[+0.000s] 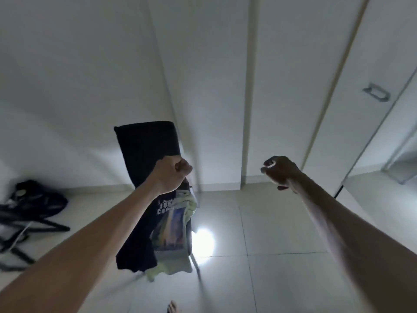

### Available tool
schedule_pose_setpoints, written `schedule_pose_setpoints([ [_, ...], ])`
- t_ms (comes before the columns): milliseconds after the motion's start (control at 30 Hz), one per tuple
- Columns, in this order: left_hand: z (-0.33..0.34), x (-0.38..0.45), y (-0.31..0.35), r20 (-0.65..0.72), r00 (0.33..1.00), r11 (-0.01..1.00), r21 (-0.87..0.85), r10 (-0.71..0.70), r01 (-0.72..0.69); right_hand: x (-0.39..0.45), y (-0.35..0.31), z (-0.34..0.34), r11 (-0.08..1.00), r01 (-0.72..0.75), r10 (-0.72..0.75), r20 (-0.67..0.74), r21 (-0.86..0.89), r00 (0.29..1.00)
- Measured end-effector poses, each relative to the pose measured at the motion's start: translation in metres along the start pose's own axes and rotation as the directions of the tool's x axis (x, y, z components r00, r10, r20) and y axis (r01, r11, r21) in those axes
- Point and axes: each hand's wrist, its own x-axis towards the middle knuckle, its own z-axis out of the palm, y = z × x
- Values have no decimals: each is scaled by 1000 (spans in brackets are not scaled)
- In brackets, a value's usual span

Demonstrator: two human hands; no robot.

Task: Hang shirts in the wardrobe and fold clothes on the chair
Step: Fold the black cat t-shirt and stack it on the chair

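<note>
Holding my left hand [172, 175] fisted over the chair [194, 256]; whether it grips cloth I cannot tell. Black garment [146, 143] draped over the chair's top edge. Printed shirt [171, 236] lies on the seat. Right hand [278, 171] loosely curled, empty, before the white wardrobe doors [282, 86]. Black bag [36, 199] on the floor, left.
</note>
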Motion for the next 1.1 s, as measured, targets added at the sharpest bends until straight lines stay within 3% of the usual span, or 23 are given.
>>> schedule_pose_setpoints([
  [200,-66,-33,-126,-109,970,976,15,-216,219,3,-82,118,994,106,-101,269,-4,958],
  [367,-83,-13,-222,-45,950,950,29,-309,311,21,-123,215,989,137,-104,384,-60,918],
  [533,-87,41,-327,88,941,945,33,-327,325,60,-156,313,988,108,-53,400,-115,915],
  [700,-84,73,-409,296,886,933,76,-358,352,83,-182,389,972,99,9,458,-211,889],
  [1100,-28,191,-542,423,816,918,138,-394,371,187,-193,538,966,11,97,402,-259,910],
])
